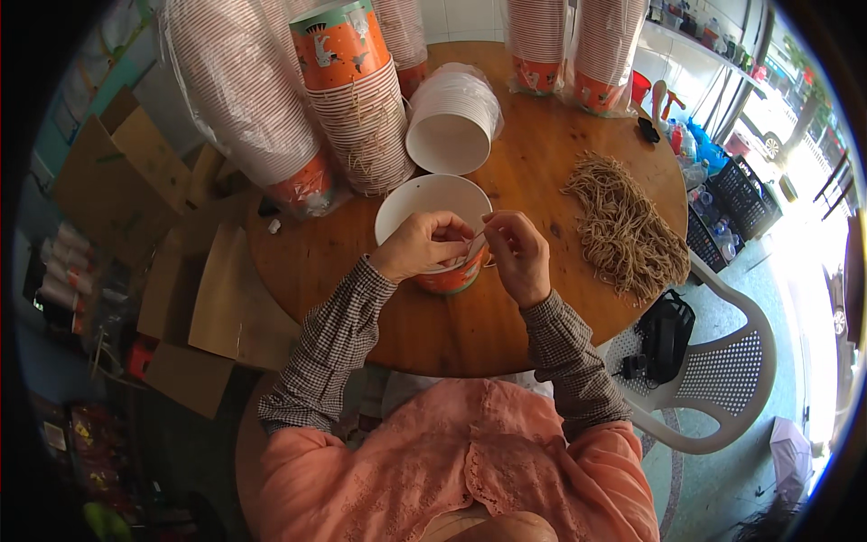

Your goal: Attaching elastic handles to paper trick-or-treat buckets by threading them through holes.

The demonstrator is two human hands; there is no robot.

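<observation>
Orange-and-white paper bucket [433,200] upright on rd wooden table [551,339]

L hand [418,247] over bucket mouth, fingertips bunched. R hand [522,257] just beside, at R rim, thumb + index pinched. Can't tell what's btwn fingers, too small. Tan cord heap [628,230] on table to R. Behind bucket: nested white tubs [449,143], tipped, in clear plastic; tall orange bucket stack [357,117] to L.

We see a round brown wooden table [542,144], white-tiled wall [461,18], perforated off-white plastic chair [727,363] and blue-green floor [750,289]; bright daylight enters right.
</observation>
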